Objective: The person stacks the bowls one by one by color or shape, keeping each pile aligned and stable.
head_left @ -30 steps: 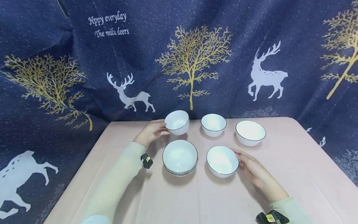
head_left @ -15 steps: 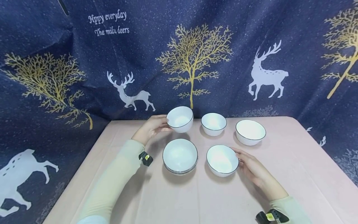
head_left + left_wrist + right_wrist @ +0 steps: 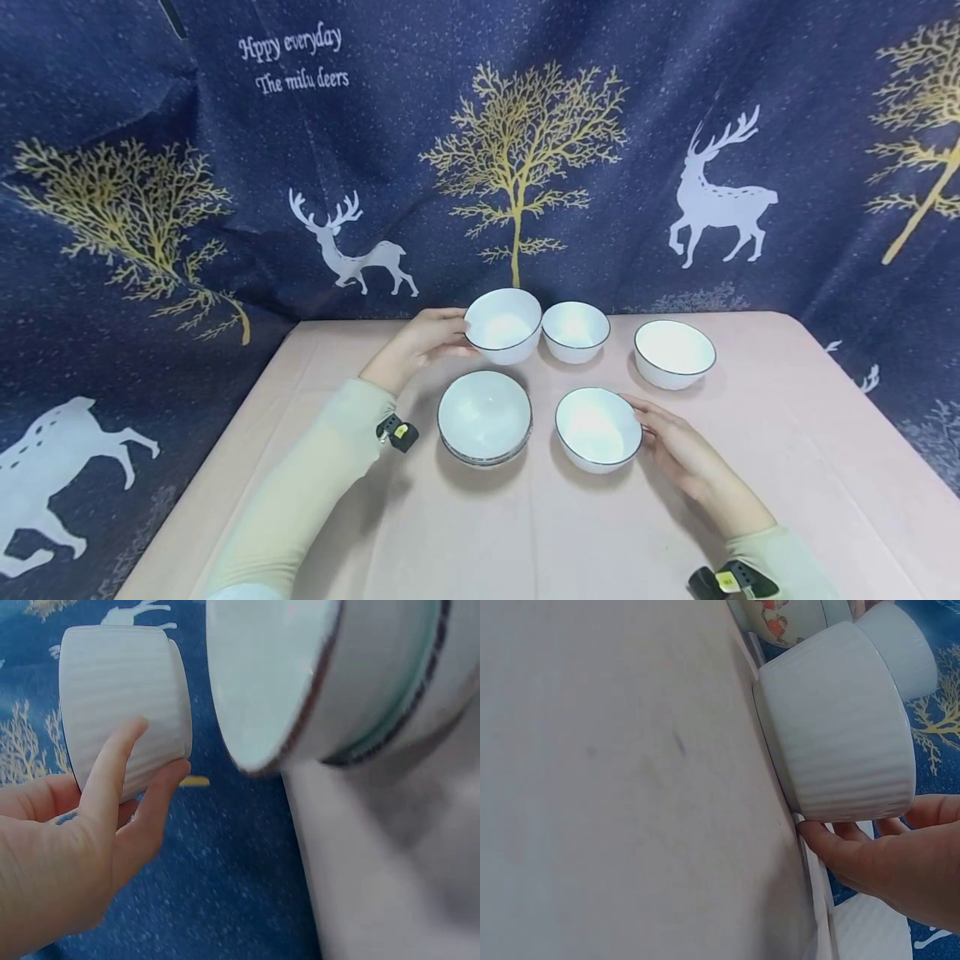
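Note:
My left hand (image 3: 423, 346) grips a white dark-rimmed bowl (image 3: 504, 329) by its left side, above the table at the back and tilted toward me. In the left wrist view its ribbed outside (image 3: 120, 697) shows, with fingers (image 3: 112, 772) spread along it. My right hand (image 3: 678, 458) holds the right side of another white bowl (image 3: 597, 429), which stands upright on the table. The right wrist view shows a fingertip near that bowl's base; the other fingers pass partly behind it. Between the hands, toward the left, stands a stack of nested bowls (image 3: 483, 417).
Two more white bowls stand at the back: one (image 3: 576, 332) beside the lifted bowl, one (image 3: 673, 354) farther right. A pale pink cloth (image 3: 450, 542) covers the table. Behind hangs a dark blue curtain (image 3: 420, 125) with deer and trees. The stack's patterned outside (image 3: 780, 622) shows at right wrist.
My left hand has carried its bowl to the right and slightly upward, to beside the back middle bowl. The right hand and its bowl stay in place.

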### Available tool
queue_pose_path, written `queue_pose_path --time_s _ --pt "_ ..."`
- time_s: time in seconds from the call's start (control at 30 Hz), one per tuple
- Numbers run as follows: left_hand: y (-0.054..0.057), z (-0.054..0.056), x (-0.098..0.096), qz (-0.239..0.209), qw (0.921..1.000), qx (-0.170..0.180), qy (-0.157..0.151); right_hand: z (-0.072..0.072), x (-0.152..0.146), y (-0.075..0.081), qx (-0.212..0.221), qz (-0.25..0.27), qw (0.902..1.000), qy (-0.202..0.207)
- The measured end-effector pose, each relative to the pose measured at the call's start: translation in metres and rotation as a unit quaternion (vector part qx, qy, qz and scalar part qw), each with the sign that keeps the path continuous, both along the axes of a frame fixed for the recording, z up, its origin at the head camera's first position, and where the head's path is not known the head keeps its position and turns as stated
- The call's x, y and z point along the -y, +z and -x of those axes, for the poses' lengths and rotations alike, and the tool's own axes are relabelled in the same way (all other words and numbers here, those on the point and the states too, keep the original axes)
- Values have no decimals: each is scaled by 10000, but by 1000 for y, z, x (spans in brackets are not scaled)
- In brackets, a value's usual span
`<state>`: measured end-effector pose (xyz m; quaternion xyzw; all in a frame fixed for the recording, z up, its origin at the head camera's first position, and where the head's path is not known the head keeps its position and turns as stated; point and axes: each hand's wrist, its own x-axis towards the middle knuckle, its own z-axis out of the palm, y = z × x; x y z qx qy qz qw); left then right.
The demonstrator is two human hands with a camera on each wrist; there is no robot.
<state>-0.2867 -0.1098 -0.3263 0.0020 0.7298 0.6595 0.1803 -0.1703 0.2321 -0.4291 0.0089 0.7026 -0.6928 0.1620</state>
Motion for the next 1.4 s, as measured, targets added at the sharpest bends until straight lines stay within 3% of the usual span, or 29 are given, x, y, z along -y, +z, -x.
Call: queue_pose_path --time_s 0.53,0.8,1.23,1.4 --pt "1 -23 -32 -374 9987 60 -353 1 -2 -2 -63 86 9999 45" --pt "0 -32 -42 -357 9987 105 -346 1 0 -1 -55 82 9999 49" --pt "-3 -46 -60 -603 9962 119 -623 2 -4 -3 -145 77 9997 171" --pt "-1 -53 -69 -477 9966 194 -650 2 -4 -4 -161 286 9994 140"
